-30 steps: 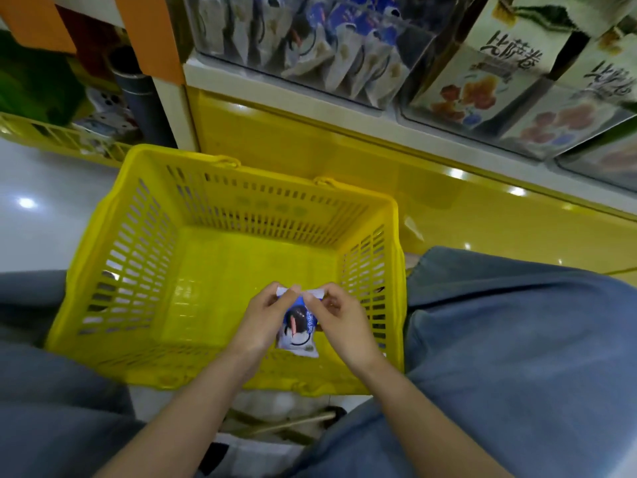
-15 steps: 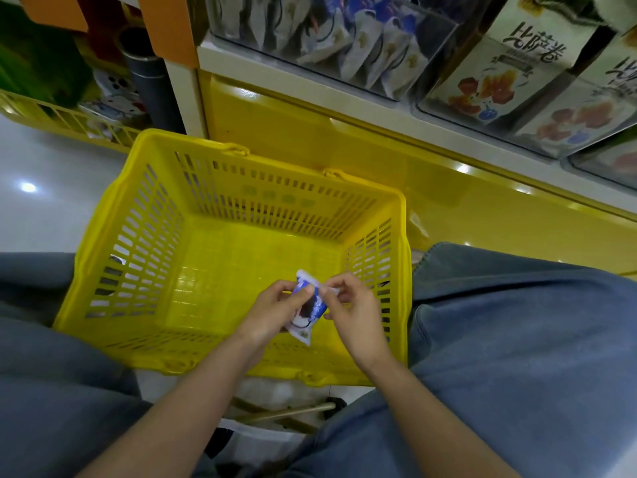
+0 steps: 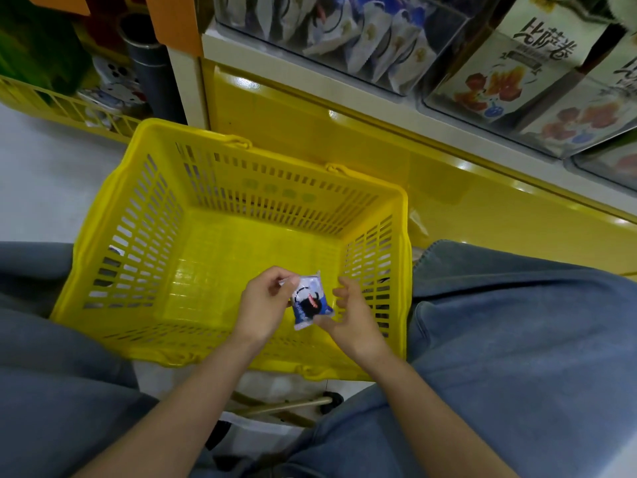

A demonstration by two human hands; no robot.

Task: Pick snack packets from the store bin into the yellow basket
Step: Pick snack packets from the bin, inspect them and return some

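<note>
Yellow slotted plastic basket (image 3: 138, 243) stands on the pale floor between the person's denim-clad knees. Over its near right corner, the left hand (image 3: 263, 305) pinches the upper left corner of a small white-and-blue snack packet (image 3: 310, 301) between thumb and curled fingers. The packet hangs inside the rim and above the basket floor, resting on nothing. Just right of it, the right hand (image 3: 355, 319) is spread, its fingers loose and apart. Its thumb lies at the packet's lower edge, but whether it truly touches is hard to say.

The step in hand looks like the release. To do it well, the left hand should lower the packet a little and carry it toward the middle of the basket, away from the slotted right wall, before the pinch lets go. The right hand should draw clear so the packet can fall flat. By its look the packet is light and crinkly, so a low, gentle drop would suit it better than a toss.

Further right and above, the clear-fronted store bin (image 3: 344, 36) holds more packets of a similar kind. Its top is cut off and glare blurs the contents, so their number cannot be told. The held packet's print is too small to read, and both hands cover part of the basket floor.
</note>
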